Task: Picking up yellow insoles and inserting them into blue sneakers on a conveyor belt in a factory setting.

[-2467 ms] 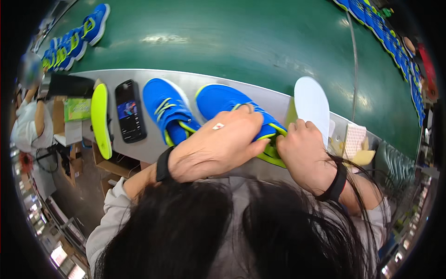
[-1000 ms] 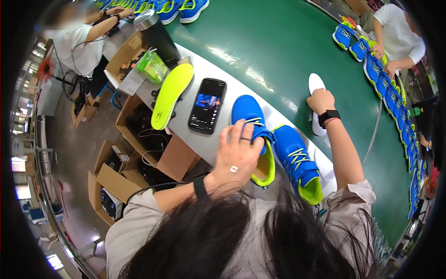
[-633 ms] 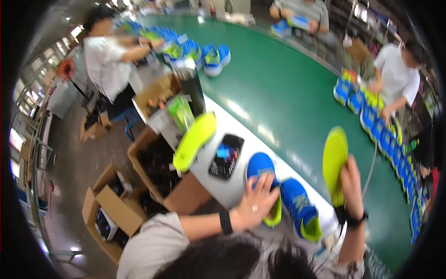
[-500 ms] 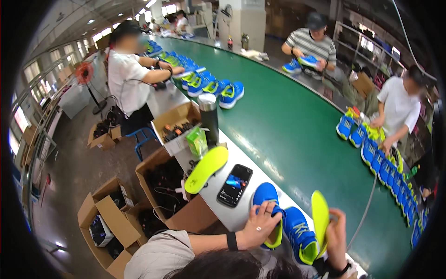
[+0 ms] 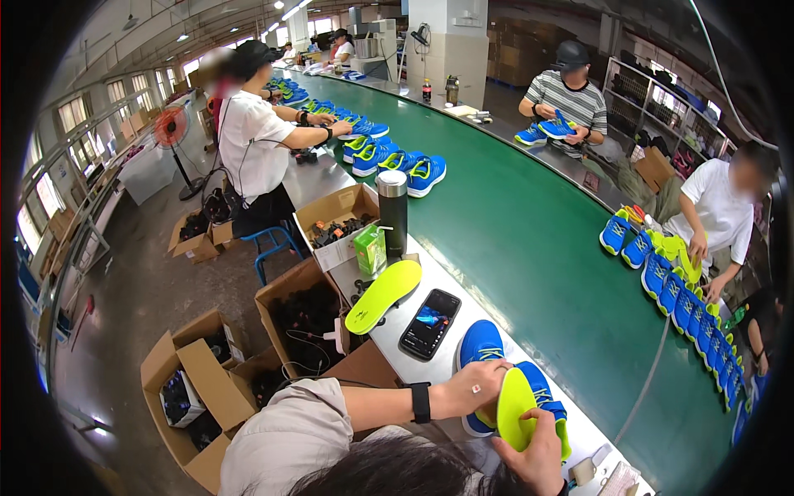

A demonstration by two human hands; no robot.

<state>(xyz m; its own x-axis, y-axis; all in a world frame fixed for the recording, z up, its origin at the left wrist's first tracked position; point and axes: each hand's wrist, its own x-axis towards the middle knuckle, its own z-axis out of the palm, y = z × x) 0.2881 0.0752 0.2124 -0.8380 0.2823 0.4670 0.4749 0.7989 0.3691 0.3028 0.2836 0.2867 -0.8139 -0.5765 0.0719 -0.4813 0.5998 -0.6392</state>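
Two blue sneakers with lime linings stand side by side on the table's edge before me. My left hand point(image 5: 473, 390) is closed at the tongue and opening of the left sneaker point(image 5: 480, 341), its fingertips partly hidden. A lime-yellow insole point(image 5: 514, 407) is pinched in my right hand point(image 5: 539, 453), thumb on its face. It stands upright over the gap between the shoes, covering part of the right sneaker point(image 5: 542, 384). A second lime insole point(image 5: 385, 296) lies farther left, beside a black phone point(image 5: 431, 324) with a lit screen.
A dark tumbler point(image 5: 392, 213), a green carton point(image 5: 370, 250) and a box of small parts point(image 5: 335, 236) stand beyond the phone. Open cardboard boxes point(image 5: 219, 376) sit at left. Across the green belt point(image 5: 529, 240), co-workers handle shoes; a shoe row point(image 5: 682, 307) lines the right.
My right hand has carried the insole leftward from beyond the right sneaker to the left sneaker's opening. My left hand has shifted slightly up and stays at the left sneaker.
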